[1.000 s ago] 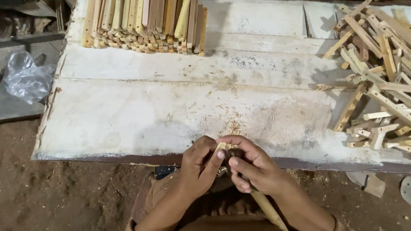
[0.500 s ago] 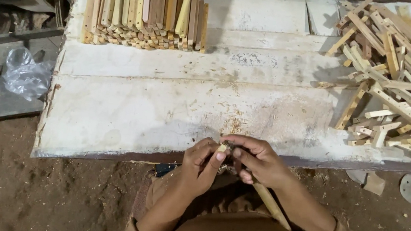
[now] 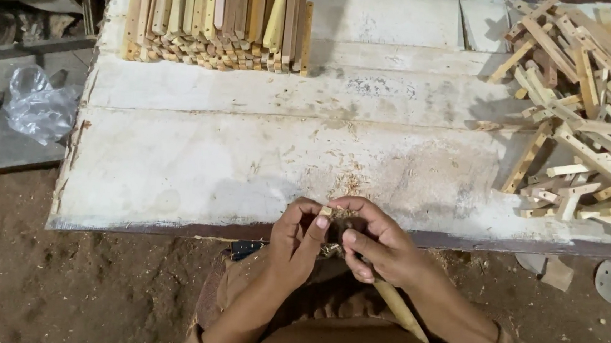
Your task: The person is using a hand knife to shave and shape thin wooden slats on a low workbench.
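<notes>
- Head view: left hand (image 3: 299, 237) pinches a small wood piece (image 3: 325, 211), steadying it.
- Right hand (image 3: 375, 244) grips a wooden-handled tool (image 3: 398, 308) against it, at the bench (image 3: 197, 178) edge.

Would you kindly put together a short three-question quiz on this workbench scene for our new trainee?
1. True or false: the neat stack of wooden sticks lies at the bench's far left.
2. Which hands hold the small wood piece? A) left hand only B) right hand only C) both
3. Fill in: the loose pile of sticks lies on the bench's ___ side.

Key: 1 true; 2 C; 3 right. The white bench carries both heaps.
</notes>
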